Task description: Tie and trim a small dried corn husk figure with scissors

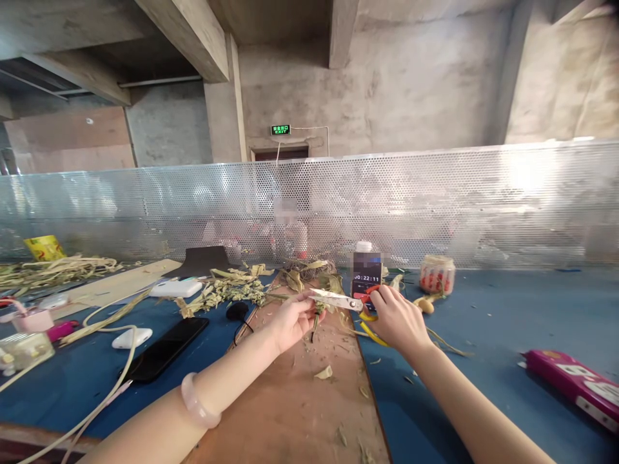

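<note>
My right hand [394,316] is closed round the yellow and red handles of a pair of scissors [338,299], whose blades point left. Pinched in my left hand [296,319] is a small dried plant sprig [318,314], close under the blades. Whether the blades touch the stem I cannot tell. Both hands are above a brown board [309,393] strewn with leaf scraps. Just behind the scissors a phone [366,274] stands upright with a running timer. Dried leaves [314,274] are heaped at the board's far end.
On the left lie a dark phone [167,351], a white case [132,338], cables, a pile of dried sprigs [232,290] and long stalks [62,269]. A jar [437,275] and a magenta box [575,386] are on the right. A perforated metal screen [411,200] closes the back.
</note>
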### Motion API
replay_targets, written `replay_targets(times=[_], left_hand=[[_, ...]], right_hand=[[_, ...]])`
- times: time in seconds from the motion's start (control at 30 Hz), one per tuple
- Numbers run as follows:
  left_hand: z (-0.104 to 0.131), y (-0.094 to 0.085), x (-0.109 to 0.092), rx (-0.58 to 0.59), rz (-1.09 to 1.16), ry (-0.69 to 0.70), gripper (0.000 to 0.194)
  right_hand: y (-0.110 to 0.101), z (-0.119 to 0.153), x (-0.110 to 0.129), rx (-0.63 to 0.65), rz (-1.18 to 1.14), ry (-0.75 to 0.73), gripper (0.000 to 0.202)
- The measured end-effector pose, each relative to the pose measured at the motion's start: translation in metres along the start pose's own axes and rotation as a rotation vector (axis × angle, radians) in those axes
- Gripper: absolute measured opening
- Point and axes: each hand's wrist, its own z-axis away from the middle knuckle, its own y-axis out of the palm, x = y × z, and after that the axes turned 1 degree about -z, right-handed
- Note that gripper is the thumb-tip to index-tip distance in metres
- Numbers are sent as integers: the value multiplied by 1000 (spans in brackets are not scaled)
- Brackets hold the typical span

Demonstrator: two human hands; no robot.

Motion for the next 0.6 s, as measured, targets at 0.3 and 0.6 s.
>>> replay_targets(times=[0.3, 0.6], left_hand=[[1, 2, 7, 5, -18, 41, 21], [6, 8, 6, -9, 16, 35, 17]], right_hand=[[-2, -1, 4, 20, 20, 10, 14], [3, 0, 2, -42, 30, 9, 13]])
